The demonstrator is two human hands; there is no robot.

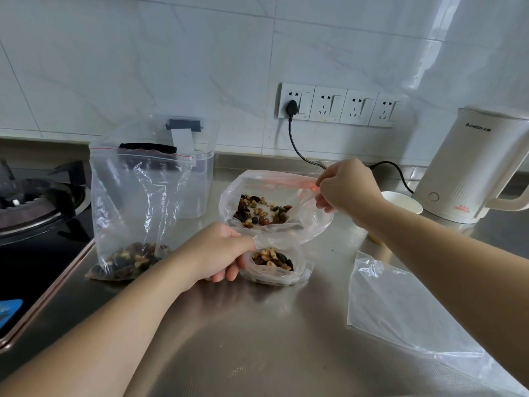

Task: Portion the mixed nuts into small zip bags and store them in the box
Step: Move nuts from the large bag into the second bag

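Nuts (273, 258) sit in a small zip bag (276, 266) at the counter's centre, its rim at 9 o'clock pinched by the curled fingers of the left hand (219, 252). At 12 o'clock the right hand (347, 187) pinches the red-striped mouth of a larger nut bag (272, 204). A tall zip bag (134, 202) stands at 10 o'clock before the clear box (197, 179). An empty bag (400, 313) lies at 3 o'clock; kettle (463, 167) at 2.
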